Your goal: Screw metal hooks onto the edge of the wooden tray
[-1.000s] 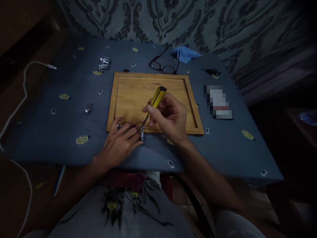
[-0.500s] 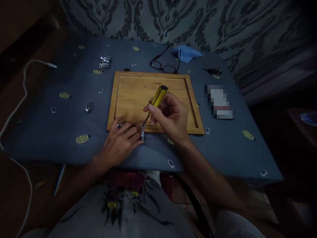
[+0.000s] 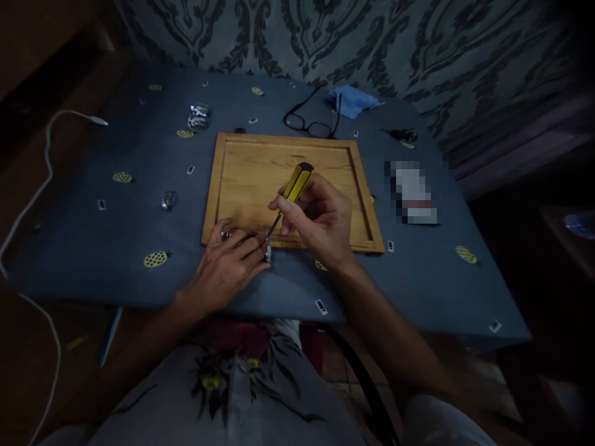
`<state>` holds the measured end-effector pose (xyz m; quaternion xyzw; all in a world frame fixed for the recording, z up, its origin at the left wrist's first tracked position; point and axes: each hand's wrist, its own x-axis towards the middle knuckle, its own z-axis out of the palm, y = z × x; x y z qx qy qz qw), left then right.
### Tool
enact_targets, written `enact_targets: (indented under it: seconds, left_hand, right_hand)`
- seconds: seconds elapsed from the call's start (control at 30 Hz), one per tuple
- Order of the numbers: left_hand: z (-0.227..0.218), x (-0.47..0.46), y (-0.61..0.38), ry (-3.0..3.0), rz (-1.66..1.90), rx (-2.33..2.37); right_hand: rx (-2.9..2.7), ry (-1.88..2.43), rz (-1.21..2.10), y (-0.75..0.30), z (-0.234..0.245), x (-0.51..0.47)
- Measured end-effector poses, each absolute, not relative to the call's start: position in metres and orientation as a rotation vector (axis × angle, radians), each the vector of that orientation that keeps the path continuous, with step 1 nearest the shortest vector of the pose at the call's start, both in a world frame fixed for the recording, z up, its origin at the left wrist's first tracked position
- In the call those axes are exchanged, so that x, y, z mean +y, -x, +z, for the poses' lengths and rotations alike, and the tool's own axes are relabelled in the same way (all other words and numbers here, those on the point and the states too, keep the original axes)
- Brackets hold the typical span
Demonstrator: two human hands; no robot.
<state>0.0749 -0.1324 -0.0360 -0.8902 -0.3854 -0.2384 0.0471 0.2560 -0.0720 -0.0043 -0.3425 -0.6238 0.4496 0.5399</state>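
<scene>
A framed wooden panel (image 3: 260, 179) lies flat on the cloth-covered table. My right hand (image 3: 320, 217) is closed around the yellow and black handle of a screwdriver (image 3: 297, 184), which leans with its shaft pointing down to the left. The tip meets a shiny metal hinge (image 3: 268, 251) at the panel's near edge; the exact contact is too small to make out. Fingers of my left hand (image 3: 230, 263) press and grip this hinge against the frame, covering most of it. Another bit of shiny metal (image 3: 225, 235) shows by the left thumb and index finger.
Loose metal hinges (image 3: 199, 116) lie at the back left, and another metal piece (image 3: 168, 199) sits left of the panel. Behind are eyeglasses (image 3: 318, 129) and a blue cloth (image 3: 354, 101). A blurred-out flat object (image 3: 413, 192) is at right. A white cable (image 3: 46, 155) runs down the left.
</scene>
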Motion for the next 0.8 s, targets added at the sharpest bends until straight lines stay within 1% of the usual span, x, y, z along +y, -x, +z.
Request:
enact_targets:
  seconds: [0.2, 0.3, 0.8]
  left_hand:
    - [-0.0363, -0.1314, -0.0736, 2.715, -0.748, -1.15]
    - [-0.0368, -0.1313, -0.0726, 2.714, -0.738, -1.151]
    - [-0.0388, -0.1322, -0.0738, 2.714, -0.73, -1.175]
  right_hand:
    - [-1.658, 0.735, 1.189, -0.2616, -0.0015, -0.0752]
    - [-1.724, 0.707, 1.2, -0.2635, -0.0001, -0.0761]
    - [-1.57, 0.759, 1.236, -0.2588, 0.0007, -0.0743]
